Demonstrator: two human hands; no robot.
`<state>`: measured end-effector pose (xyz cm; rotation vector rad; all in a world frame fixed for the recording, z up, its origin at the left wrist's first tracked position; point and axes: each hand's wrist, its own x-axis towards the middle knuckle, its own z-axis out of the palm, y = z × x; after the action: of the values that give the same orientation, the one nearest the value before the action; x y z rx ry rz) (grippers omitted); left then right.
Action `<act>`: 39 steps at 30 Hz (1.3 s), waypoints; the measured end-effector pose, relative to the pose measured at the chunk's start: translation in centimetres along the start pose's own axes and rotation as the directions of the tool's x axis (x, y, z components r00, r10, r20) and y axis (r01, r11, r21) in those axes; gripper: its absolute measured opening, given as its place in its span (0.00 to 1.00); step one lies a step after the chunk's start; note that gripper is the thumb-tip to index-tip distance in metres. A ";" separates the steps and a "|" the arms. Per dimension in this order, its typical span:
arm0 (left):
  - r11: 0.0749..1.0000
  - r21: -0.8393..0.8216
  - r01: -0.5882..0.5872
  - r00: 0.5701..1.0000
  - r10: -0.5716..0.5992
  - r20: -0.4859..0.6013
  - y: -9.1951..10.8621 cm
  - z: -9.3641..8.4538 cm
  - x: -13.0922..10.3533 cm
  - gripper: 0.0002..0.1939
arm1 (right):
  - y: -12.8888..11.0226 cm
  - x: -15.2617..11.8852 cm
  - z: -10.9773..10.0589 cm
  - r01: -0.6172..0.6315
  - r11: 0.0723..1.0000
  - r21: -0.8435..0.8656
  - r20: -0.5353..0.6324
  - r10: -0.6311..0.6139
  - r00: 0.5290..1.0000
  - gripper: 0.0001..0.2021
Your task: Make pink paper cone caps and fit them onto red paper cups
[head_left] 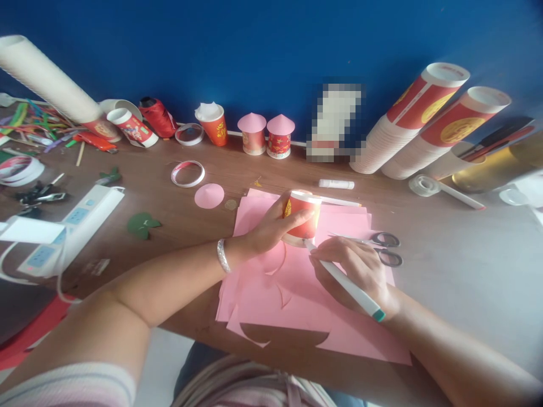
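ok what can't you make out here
All in the head view:
Item by the wall: masked by pixel blocks.
Left hand: some fingers hidden behind the cup.
Pen: tip too small and blurred to tell whether it touches the cup.
Scissors: blades partly hidden by the right hand.

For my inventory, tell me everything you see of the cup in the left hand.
The cup looks like paper: red, with gold printing on its left, a white upper rim and a pale lower band. It is held nearly vertical over the pink paper; whether mouth or base faces up is unclear. The left hand grips it, thumb across the front. The right hand points a white tool at its lower band, perhaps touching.
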<state>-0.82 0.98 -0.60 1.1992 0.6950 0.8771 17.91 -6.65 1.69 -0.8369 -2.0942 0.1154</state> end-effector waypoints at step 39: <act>0.997 0.045 0.063 0.998 -0.064 0.013 0.9 0.4 -0.2 0.20 | 0.3 0.0 -0.2 0.006 1.000 -0.007 -0.003 -0.006 1.000 0.11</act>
<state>-0.77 0.68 0.37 1.2156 0.7403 0.8028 18.24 -6.46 1.70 -0.8345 -2.0957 0.1033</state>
